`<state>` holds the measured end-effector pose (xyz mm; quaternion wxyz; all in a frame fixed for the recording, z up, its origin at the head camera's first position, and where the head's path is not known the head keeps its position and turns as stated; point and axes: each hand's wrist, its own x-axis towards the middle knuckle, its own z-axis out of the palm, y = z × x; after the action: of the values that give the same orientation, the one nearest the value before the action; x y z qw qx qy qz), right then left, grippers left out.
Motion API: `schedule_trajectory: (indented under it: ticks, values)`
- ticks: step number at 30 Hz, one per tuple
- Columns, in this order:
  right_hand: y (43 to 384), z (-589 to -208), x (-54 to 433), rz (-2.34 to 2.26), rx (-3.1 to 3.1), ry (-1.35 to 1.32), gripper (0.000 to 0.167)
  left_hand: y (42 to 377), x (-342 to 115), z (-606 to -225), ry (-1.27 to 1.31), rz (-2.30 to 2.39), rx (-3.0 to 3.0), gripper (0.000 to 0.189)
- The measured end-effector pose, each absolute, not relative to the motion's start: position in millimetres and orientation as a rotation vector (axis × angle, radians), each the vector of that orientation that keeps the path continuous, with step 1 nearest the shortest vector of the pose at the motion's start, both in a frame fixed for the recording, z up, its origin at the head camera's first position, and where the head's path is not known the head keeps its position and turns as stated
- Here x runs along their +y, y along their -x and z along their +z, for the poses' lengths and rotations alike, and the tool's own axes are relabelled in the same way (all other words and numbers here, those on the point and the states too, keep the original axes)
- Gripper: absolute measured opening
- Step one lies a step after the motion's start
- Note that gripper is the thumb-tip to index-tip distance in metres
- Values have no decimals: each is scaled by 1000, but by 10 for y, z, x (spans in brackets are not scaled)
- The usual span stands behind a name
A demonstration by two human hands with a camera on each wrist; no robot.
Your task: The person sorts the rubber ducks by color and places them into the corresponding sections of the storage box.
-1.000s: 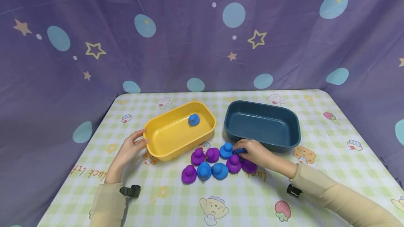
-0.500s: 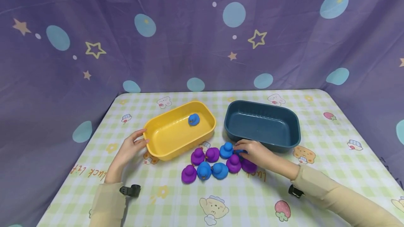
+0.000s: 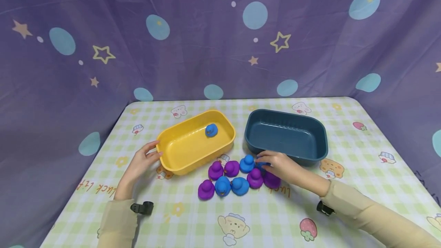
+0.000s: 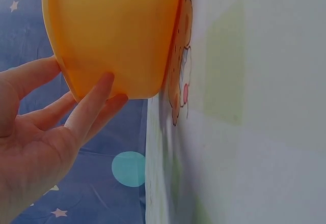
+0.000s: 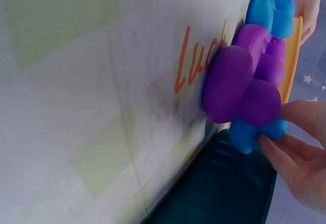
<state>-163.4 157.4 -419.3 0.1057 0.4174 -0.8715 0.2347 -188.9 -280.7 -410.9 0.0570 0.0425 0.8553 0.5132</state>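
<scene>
My right hand (image 3: pixel 280 165) pinches a blue rubber duck (image 5: pixel 243 136) between thumb and fingertips, at the right end of a cluster of ducks. In the head view the fingers partly cover that duck. Beside it lie a purple duck (image 3: pixel 272 181), another purple duck (image 3: pixel 255 179) and a blue duck (image 3: pixel 247 163). My left hand (image 3: pixel 141 163) touches the left end of a yellow bin (image 3: pixel 172 170), its fingers fairly straight. The left wrist view has those fingertips (image 4: pixel 108 79) against the bin's rim and end wall. One blue duck (image 3: pixel 211 130) lies inside that bin.
A dark teal bin (image 3: pixel 322 137) stands to the right, just behind the right hand. More purple and blue ducks, such as a purple one (image 3: pixel 206 190), extend left in front of the yellow bin. A checked tablecloth (image 3: pixel 193 225) covers the table; a purple star-print curtain (image 3: pixel 193 49) hangs behind.
The right forearm has shifted very slightly to the right, while the fingers stay at the blue duck. The left hand, both bins and the other ducks hold their places.
</scene>
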Motion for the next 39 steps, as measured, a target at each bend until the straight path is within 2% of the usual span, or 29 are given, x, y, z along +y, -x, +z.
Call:
schedule_trajectory:
  ticks: [16,39]
  values:
    - [1658,-4143,1572,729,-2456,-1285,26,1886,-2812,-4106,-141,1571,2586,57]
    - [1754,-3881,1431,910,-2477,-1350,26,1884,-2801,-4100,-128,1560,2601,54]
